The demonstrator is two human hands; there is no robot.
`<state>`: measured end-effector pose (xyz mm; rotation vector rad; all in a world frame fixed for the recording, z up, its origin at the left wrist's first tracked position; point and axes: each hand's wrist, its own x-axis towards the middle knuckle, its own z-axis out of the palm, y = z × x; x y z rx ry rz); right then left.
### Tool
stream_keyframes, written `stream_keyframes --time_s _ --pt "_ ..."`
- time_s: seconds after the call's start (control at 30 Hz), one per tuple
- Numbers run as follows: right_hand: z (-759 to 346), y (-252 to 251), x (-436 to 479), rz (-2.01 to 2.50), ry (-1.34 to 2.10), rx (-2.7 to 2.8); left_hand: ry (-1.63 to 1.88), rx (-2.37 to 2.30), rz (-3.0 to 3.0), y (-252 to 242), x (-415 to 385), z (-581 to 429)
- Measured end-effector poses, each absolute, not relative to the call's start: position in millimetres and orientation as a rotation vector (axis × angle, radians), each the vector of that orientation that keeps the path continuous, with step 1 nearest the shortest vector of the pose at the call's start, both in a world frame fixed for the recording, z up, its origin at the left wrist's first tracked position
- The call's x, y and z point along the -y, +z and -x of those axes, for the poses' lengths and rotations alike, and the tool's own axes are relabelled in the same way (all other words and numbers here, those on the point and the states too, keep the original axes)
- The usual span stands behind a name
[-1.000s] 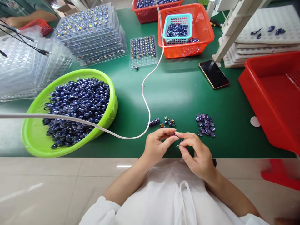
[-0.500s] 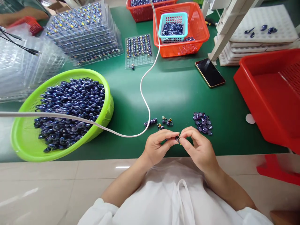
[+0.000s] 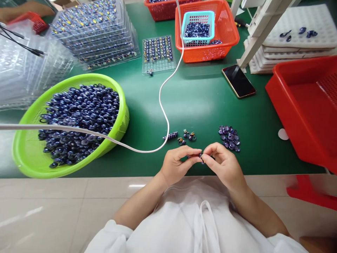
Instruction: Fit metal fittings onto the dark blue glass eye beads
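My left hand (image 3: 177,163) and my right hand (image 3: 223,164) meet fingertip to fingertip at the near edge of the green table (image 3: 200,102). Both pinch one small dark blue part (image 3: 200,156) between them. Just beyond my fingers lie a short stack of blue rings (image 3: 171,135), a few small assembled pieces with gold bits (image 3: 187,135) and a little pile of purple-blue flat parts (image 3: 229,138).
A lime green basket (image 3: 34,165) heaped with blue rings sits at left, a white cable (image 3: 163,112) crossing it. Stacked clear trays (image 3: 94,35), a small filled tray (image 3: 158,52), orange baskets (image 3: 226,38), a phone (image 3: 238,80) and a red bin (image 3: 305,105) stand around.
My hands have drawn closer together around the small part and shifted slightly up the table; the view has swayed a little.
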<state>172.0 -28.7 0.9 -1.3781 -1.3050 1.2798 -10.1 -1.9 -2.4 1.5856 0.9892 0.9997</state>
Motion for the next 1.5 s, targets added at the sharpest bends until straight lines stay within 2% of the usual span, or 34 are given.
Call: stream_keyframes --time_s 0.2,0.4,0.57,1.0,1.27,1.5 --pt "-174 5 23 1.459 1.196 1.448 0.968 -1.010 -1.468 -2 7 8" --pt "-176 4 18 1.423 1.194 1.523 0.827 -1.123 -0.976 6 6 5" --pt "-185 -4 28 1.408 1.085 1.475 0.841 -1.151 -0.808 14 3 4" --pt "-186 -7 40 1.203 0.898 1.660 0.851 -1.135 -0.804 10 -1 -2" --pt "-180 -5 30 1.116 0.501 1.975 0.820 -1.136 -0.832 10 -1 -7" --pt "-179 -3 32 1.289 0.721 1.737 0.747 -1.121 -0.936 15 4 -5"
